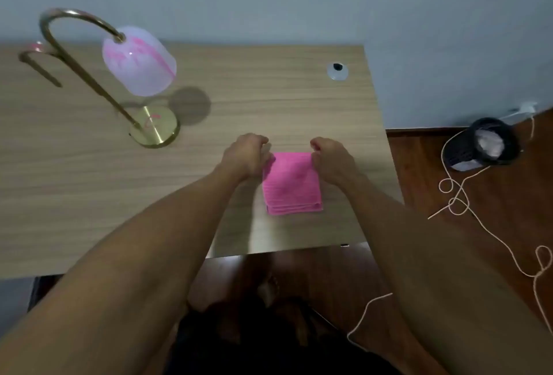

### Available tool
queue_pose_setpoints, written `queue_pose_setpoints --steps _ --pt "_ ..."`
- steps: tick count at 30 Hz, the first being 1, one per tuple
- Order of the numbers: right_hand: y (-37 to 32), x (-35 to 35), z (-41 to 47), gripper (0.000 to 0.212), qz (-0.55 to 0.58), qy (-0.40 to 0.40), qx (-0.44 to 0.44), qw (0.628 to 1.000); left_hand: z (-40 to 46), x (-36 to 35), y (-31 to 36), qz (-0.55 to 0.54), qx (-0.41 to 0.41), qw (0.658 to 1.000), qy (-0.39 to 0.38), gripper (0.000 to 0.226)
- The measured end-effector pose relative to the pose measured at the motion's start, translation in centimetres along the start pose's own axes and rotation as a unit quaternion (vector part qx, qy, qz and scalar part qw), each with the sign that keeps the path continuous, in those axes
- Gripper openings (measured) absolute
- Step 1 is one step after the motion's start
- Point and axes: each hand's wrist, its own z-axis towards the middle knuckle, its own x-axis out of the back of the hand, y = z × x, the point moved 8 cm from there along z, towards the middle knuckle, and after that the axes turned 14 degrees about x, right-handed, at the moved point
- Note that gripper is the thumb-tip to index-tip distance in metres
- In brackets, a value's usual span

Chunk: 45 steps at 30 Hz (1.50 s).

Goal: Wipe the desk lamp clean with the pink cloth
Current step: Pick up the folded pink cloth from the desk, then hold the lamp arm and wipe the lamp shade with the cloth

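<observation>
One lamp (119, 75), one cloth (291, 186), two hands (245, 156).

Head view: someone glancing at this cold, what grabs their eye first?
The bright pink cloth, folded on the wooden desk near its front right, with the left hand and right hand pinching its far corners. Next, the brass desk lamp at the desk's left, its white shade smeared with pink marks; another pink mark shows on its round base.

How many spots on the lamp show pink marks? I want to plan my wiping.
2: pink streaks across the white shade and a small mark on the brass base. The shade's far side is hidden.
</observation>
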Motion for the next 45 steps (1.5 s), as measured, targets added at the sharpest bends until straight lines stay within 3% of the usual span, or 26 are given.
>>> queue_pose_setpoints --steps 2,4,7,9,12,18,23,26,30,32,36,41,45 --pt "0.2 -0.6 0.6 0.040 0.010 0.002 0.033 0.999 0.6 -0.6 0.0 0.000 0.007 1.000 -0.002 0.041" --pt "0.6 -1.7 0.9 0.036 0.005 -0.006 0.046 0.999 0.6 -1.4 -0.1 0.002 0.018 1.000 0.007 0.013" --pt "0.9 -2.2 1.7 0.030 0.007 0.000 0.049 0.999 1.1 -2.6 -0.5 -0.015 0.038 0.999 0.016 0.021" --pt "0.8 -2.2 2.0 0.024 0.002 -0.015 0.047 0.999 1.4 -3.1 -0.8 -0.015 0.050 0.999 0.004 0.013" --pt "0.4 -2.0 2.0 0.019 0.012 -0.034 0.048 0.998 2.1 -3.9 -1.0 -0.042 0.064 0.997 -0.006 0.030" --pt "0.1 -0.1 1.4 0.022 0.195 0.001 0.007 0.981 1.3 -2.6 -0.7 -0.176 0.090 0.978 -0.059 0.019" --pt "-1.6 2.2 0.9 0.017 0.367 0.015 -0.049 0.929 -0.5 2.1 0.7 -0.310 0.106 0.942 -0.078 0.024" --pt "-3.7 4.0 1.3 0.005 0.411 0.005 -0.044 0.911 -1.2 6.1 1.3 -0.319 0.100 0.942 -0.043 0.014" --pt "-7.6 7.8 2.8 0.009 0.532 0.048 -0.032 0.845 -2.6 12.0 2.3 -0.352 0.068 0.934 0.003 0.025" --pt "-10.2 9.6 3.2 0.017 0.596 0.045 -0.010 0.802 -3.5 15.1 3.1 -0.356 0.038 0.933 0.030 0.024" --pt "-15.4 12.4 3.1 0.055 0.689 0.008 0.041 0.724 -4.8 20.5 3.9 -0.394 -0.005 0.915 0.083 0.005" --pt "-21.3 14.1 2.8 0.046 0.691 -0.024 0.089 0.717 -5.5 25.6 3.4 -0.432 -0.049 0.894 0.112 0.014" --pt "-24.7 14.2 2.9 0.038 0.711 -0.004 0.029 0.702 -6.0 29.0 2.0 -0.405 -0.084 0.901 0.133 0.010"
